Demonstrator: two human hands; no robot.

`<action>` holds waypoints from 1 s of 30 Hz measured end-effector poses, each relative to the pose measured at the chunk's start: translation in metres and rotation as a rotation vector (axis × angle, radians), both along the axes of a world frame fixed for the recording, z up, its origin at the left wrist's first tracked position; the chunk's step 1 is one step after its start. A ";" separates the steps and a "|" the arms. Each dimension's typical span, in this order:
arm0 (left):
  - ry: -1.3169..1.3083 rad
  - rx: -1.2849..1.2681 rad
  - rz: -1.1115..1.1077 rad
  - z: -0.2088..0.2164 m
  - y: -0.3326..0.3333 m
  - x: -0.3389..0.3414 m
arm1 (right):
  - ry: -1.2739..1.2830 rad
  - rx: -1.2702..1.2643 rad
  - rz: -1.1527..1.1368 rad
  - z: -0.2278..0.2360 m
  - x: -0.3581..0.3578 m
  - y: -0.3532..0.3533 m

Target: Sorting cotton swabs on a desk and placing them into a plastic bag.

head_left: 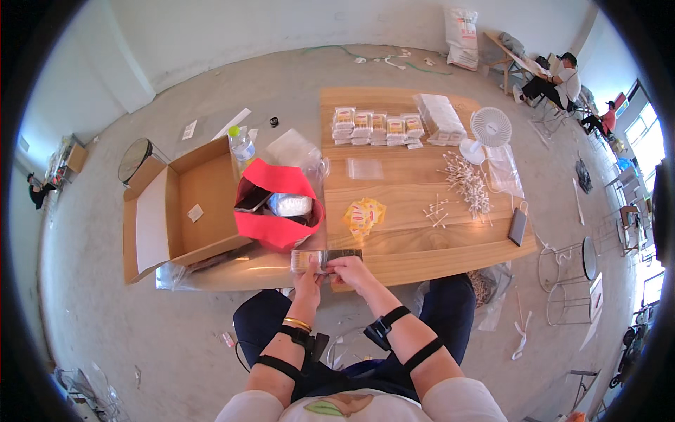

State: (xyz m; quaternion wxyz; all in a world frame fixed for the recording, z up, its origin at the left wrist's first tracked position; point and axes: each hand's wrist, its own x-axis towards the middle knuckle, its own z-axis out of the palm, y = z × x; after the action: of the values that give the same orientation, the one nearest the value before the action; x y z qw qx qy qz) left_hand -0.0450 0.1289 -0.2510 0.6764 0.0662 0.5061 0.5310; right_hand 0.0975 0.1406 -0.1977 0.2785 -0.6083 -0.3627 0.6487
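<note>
At the near edge of the table, my left hand (307,283) grips a small clear packet of cotton swabs (302,261) with a yellowish label. The fingers of my right hand (354,273) are pinched together at the packet's right end. Just beyond them a dark flat strip (346,253) lies along the table edge. Several yellow-and-red labels (364,215) are heaped beyond my hands. Loose cotton swabs (470,186) form a pile to the right, with a smaller scatter (439,210) beside it. A short stack of clear bags (364,169) lies farther back.
Finished-looking packets (378,125) stand in rows at the back, near a stack of clear bags (441,118) and a white fan (490,128). A red bag (271,232), a bottle (241,144) and an open carton (204,204) sit left. A grey power bank (518,226) lies right.
</note>
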 end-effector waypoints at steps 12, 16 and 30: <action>-0.021 0.046 0.001 -0.001 0.003 -0.013 | 0.257 -0.063 -0.015 -0.007 -0.020 -0.006; 0.087 0.122 0.065 0.019 -0.001 -0.021 | 0.215 0.030 -0.017 0.001 -0.039 -0.008; -0.259 0.378 -0.018 0.137 -0.068 -0.051 | 0.290 0.486 0.044 0.104 -0.015 -0.043</action>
State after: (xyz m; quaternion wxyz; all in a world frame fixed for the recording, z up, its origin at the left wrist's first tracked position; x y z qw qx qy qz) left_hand -0.0959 0.0609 -0.1138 0.7162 0.1276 0.3057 0.6143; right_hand 0.0822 0.0978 -0.0941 0.4509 -0.4166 -0.4773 0.6288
